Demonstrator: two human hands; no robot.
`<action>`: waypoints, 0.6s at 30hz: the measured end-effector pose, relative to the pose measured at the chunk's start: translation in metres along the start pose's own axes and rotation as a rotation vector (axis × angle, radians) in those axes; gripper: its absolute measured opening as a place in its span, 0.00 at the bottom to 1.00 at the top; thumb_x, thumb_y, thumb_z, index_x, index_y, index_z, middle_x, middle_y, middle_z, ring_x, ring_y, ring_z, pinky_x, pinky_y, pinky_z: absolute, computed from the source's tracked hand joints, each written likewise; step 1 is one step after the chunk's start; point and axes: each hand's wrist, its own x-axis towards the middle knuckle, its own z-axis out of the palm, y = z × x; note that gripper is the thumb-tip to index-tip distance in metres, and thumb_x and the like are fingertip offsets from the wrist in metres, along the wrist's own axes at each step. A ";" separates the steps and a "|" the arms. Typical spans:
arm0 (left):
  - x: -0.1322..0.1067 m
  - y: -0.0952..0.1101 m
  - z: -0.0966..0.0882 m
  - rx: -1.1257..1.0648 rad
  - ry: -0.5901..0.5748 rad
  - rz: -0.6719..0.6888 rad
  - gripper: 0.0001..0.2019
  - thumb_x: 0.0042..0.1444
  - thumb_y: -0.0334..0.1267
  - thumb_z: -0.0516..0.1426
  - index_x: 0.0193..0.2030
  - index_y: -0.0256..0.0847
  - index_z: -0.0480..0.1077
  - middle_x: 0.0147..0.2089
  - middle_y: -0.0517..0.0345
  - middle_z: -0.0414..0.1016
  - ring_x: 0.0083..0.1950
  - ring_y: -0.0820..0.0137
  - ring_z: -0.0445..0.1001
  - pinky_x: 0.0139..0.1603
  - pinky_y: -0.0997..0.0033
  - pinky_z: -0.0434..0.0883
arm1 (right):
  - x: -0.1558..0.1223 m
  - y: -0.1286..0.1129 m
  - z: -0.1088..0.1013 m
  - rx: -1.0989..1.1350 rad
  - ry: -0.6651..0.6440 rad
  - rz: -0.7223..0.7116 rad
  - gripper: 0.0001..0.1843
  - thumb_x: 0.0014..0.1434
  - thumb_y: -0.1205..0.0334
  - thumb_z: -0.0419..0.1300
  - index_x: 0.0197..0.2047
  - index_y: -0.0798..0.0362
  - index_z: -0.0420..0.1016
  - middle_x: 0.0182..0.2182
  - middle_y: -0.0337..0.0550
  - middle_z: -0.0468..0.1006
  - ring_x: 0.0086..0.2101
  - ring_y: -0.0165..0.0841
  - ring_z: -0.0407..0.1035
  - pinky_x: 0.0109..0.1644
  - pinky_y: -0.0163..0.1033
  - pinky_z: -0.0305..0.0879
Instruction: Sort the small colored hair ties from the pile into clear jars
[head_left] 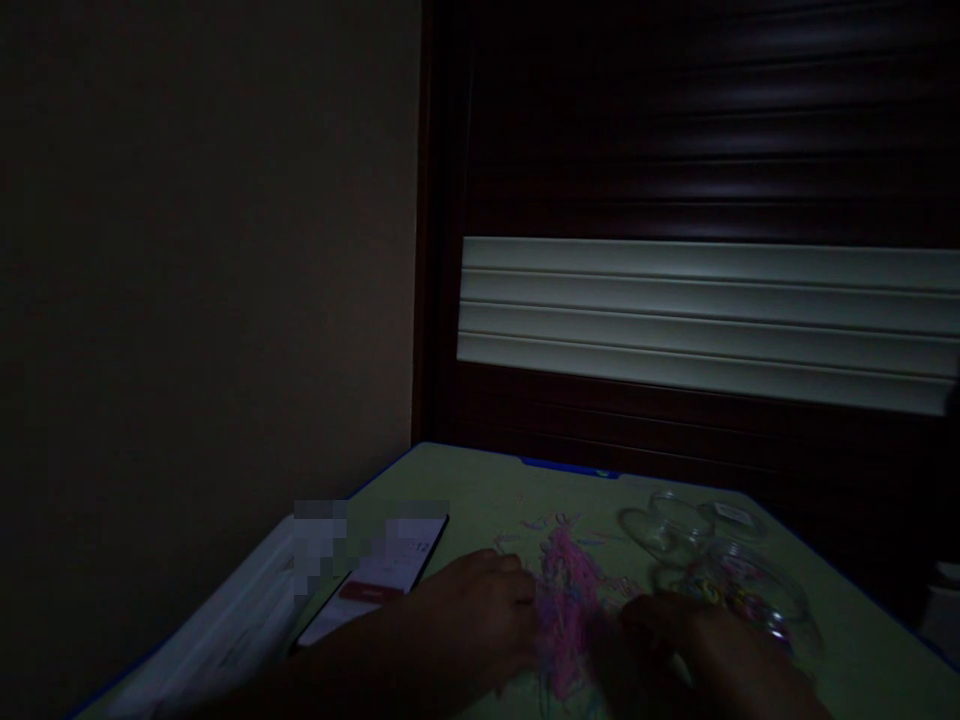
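A: What is seen nearest?
B: The left hand (487,615) and the right hand (697,635), both held low over the table (472,480). On the left, the fingers are curled and close together; whether anything is pinched cannot be told. On the right, the fingers are bent but blurred and dark, so neither gap nor grip can be made out.

A: And the pile of thin bands (566,600)?
B: It is found between the two hands, mostly pink, with strands strewn toward the far side.

A: Which step can be judged in hand?
B: The pile seems to be worked from both sides; whether it is being spread or drawn together cannot be settled.

A: What is called for next?
B: A light fingertip touch, it is judged, since the strands look tangled and could be dragged along together.

A: What is placed around it?
B: A phone (375,590) is laid left of the left hand. Beyond the right hand, coloured bands are held in a clear container (806,600), with clear tubs (679,515) set farther back. Behind the table, a pale slatted panel (675,310) is seen.
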 end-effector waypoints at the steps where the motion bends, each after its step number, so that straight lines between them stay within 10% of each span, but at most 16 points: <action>1: 0.001 0.000 0.001 0.035 -0.014 0.003 0.05 0.57 0.36 0.54 0.31 0.40 0.67 0.33 0.59 0.71 0.38 0.68 0.68 0.43 0.69 0.62 | 0.000 0.000 -0.001 0.010 -0.006 -0.010 0.09 0.50 0.67 0.55 0.22 0.48 0.72 0.25 0.39 0.77 0.24 0.33 0.70 0.22 0.32 0.54; 18: 0.009 -0.009 0.004 0.181 -0.120 -0.202 0.05 0.54 0.28 0.54 0.29 0.37 0.70 0.31 0.54 0.73 0.34 0.64 0.69 0.34 0.65 0.61 | 0.000 -0.001 -0.006 0.008 0.019 0.010 0.09 0.51 0.66 0.54 0.22 0.48 0.71 0.26 0.39 0.77 0.25 0.34 0.71 0.21 0.32 0.56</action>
